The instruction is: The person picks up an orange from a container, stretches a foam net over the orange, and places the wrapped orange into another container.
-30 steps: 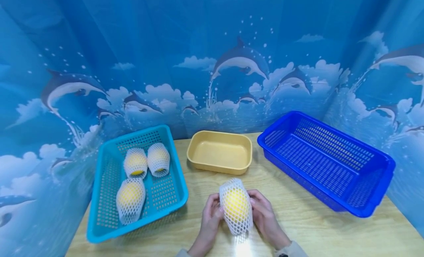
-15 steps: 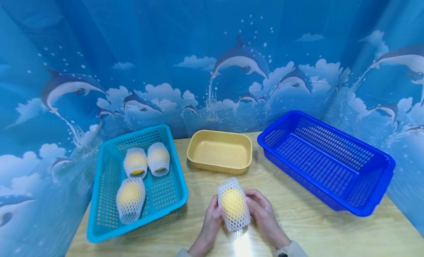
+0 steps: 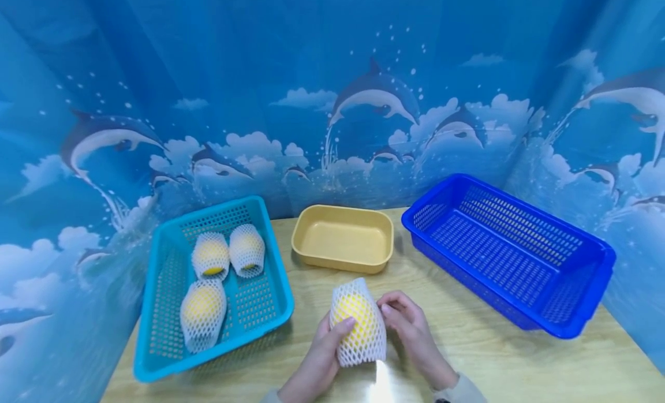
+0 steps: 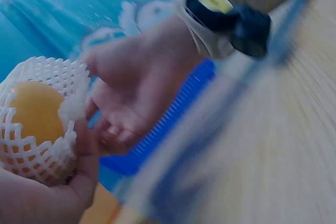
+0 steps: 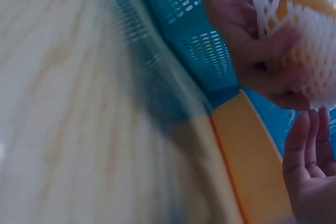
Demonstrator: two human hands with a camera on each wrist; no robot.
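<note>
In the head view, a yellow fruit (image 3: pixel 363 325) in a white foam net sleeve is held above the table by my left hand (image 3: pixel 319 357). The thumb lies across the net's front, with the other fingers behind it. My right hand (image 3: pixel 411 334) is close to the sleeve's right side, fingers loosely bent; whether a fingertip touches the net cannot be told. In the left wrist view, the sleeve's open end shows the bare fruit (image 4: pixel 37 111) inside. From the right wrist view, the right fingers (image 5: pixel 298 140) reach up just under the net.
A turquoise basket (image 3: pixel 284 302) at left holds three more net-wrapped yellow fruits (image 3: pixel 204 310). Behind my hands stands a tan rectangular tub (image 3: pixel 343 264). A blue perforated basket (image 3: pixel 483 293) is at right. The wooden table (image 3: pixel 493 362) meets a dolphin-print curtain at the back.
The fruit has moved a little left and tilted. Both hands were on it earlier; my left thumb has come across its front, while my right hand has drawn off its side.
</note>
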